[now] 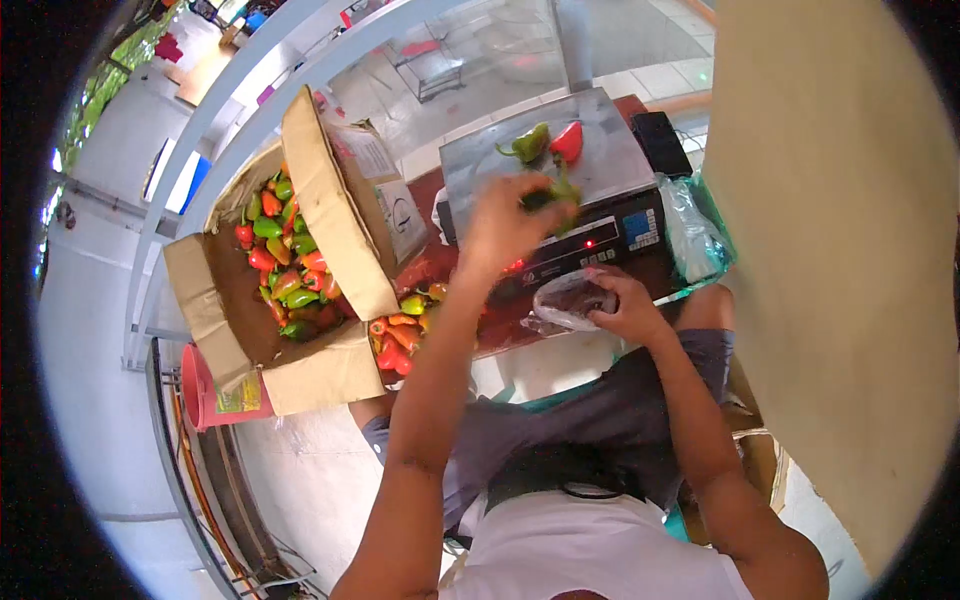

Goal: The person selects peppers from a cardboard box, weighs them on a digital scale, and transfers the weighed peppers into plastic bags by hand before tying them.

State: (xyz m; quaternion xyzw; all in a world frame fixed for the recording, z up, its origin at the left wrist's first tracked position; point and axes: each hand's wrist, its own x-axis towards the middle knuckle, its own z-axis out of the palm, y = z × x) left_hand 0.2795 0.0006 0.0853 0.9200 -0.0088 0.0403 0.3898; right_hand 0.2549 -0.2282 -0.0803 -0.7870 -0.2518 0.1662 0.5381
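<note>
My left hand (pixel 515 220), slightly blurred, is closed on a green pepper (pixel 563 198) just above the front part of the scale's metal plate (pixel 480 150). Farther back on that plate lie another green pepper (pixel 527 145) and a red pepper (pixel 567 143). The digital scale (pixel 590 240) shows red lights on its dark front panel. In front of the scale, my right hand (pixel 628 308) grips the edge of a clear plastic bag (pixel 573 300), whose mouth is partly open. Whether anything is inside the bag I cannot tell.
An open cardboard box (pixel 345 215) of red and green peppers (pixel 285 250) stands at the left. Loose peppers (pixel 400 345) lie beside it on the red table. More clear plastic bags (pixel 692 230) sit right of the scale. A pink bucket (pixel 205 390) stands below the box; a tan panel (pixel 840 250) rises at right.
</note>
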